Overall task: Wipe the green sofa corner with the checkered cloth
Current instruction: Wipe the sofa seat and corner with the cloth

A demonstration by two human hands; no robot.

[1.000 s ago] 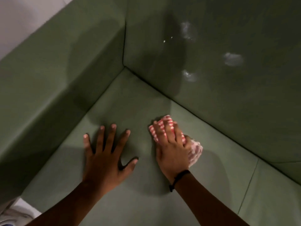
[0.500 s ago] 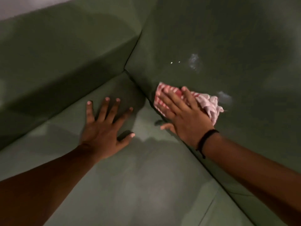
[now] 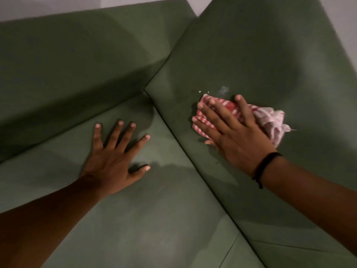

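The green sofa corner [image 3: 148,89] is where two back cushions meet the seat. My right hand [image 3: 229,130] presses the red-and-white checkered cloth [image 3: 270,120] flat against the right back cushion [image 3: 251,59], just right of the corner seam. The cloth bunches out past my palm to the right. A whitish smear [image 3: 224,90] and a few white specks sit just above the cloth. My left hand [image 3: 116,157] lies flat on the seat cushion [image 3: 144,219], fingers spread, holding nothing.
The left back cushion [image 3: 67,64] rises behind my left hand. A seam [image 3: 229,248] divides the seat at the lower right. Pale wall [image 3: 58,6] shows above the sofa backs.
My right hand lifted the cloth off the seat onto the right back cushion, where two of the whitish smears are gone. My left hand stayed planted on the seat.
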